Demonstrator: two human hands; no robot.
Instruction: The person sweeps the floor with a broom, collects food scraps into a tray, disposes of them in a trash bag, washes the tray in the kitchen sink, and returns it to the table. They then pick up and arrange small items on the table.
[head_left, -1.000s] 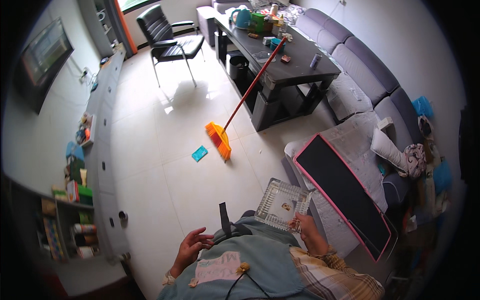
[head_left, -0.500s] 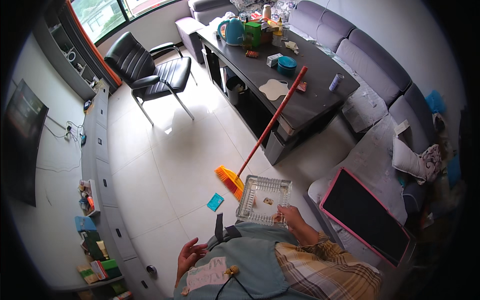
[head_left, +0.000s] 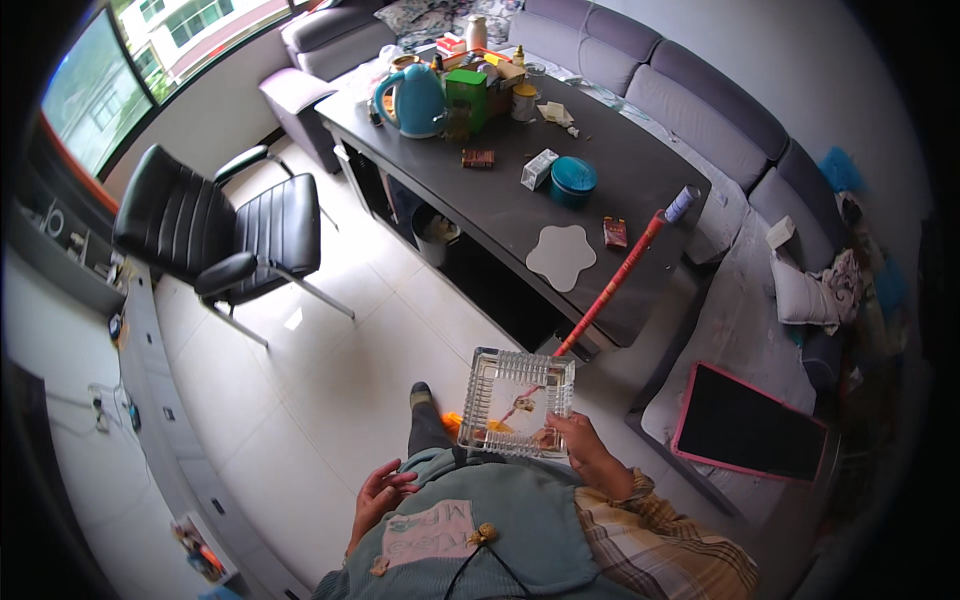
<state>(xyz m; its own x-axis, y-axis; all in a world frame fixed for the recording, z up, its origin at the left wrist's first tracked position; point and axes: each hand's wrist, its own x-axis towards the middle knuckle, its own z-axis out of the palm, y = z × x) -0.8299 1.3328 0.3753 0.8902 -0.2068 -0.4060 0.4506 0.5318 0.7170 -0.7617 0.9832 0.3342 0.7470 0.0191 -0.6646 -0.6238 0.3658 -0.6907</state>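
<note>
My right hand (head_left: 588,446) grips the right side of a square clear glass ashtray (head_left: 477,425), thumb over its rim. A small brownish bit lies inside it, and the floor shows through its base. My left hand (head_left: 382,492) hangs beside my body with fingers apart, holding nothing. Behind the ashtray stands a broom (head_left: 618,282), its red handle leaning against the table's corner. The broom's orange head is partly hidden by the ashtray and my leg.
A dark table (head_left: 500,205) holds a blue kettle (head_left: 416,103), a teal round tin (head_left: 573,180), a white mat (head_left: 561,257) and several packs. A black chair (head_left: 225,235) stands left. At right, a pink-framed dark panel (head_left: 750,425) rests on the grey sofa (head_left: 700,110). A bin (head_left: 433,240) sits by the table.
I have stepped forward toward the table, and one foot now shows ahead of me. The ashtray stays in my right hand. The teal packet on the floor is out of sight.
</note>
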